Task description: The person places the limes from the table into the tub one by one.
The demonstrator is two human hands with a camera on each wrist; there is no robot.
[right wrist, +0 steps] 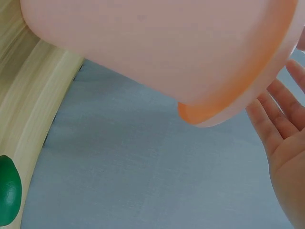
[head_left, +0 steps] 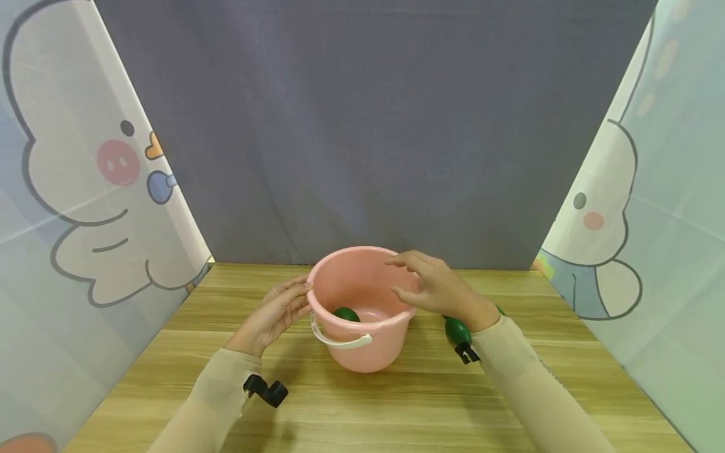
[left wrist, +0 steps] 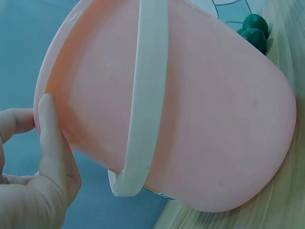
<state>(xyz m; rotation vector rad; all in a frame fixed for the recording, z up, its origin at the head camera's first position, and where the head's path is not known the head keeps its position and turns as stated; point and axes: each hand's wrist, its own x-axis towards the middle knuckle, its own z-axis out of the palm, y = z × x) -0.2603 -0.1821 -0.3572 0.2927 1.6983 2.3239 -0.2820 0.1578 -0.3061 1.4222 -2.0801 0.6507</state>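
Note:
A pink bucket stands upright on the wooden table, its white handle hanging down the near side. Inside it lies a smooth green roundish object. My left hand pinches the bucket's left rim between thumb and finger, plain in the left wrist view, where the thumb lies on the outside wall. Over the right side of the opening, my right hand is held with fingers loosely bent and nothing in its grasp. In the right wrist view its fingers spread close by the rim.
Similar green objects rest on the table to the right of the bucket, partly covered by the right forearm. A grey cloth hangs behind the table. Cartoon-printed curtains flank both sides. A black mount sits on the left wrist.

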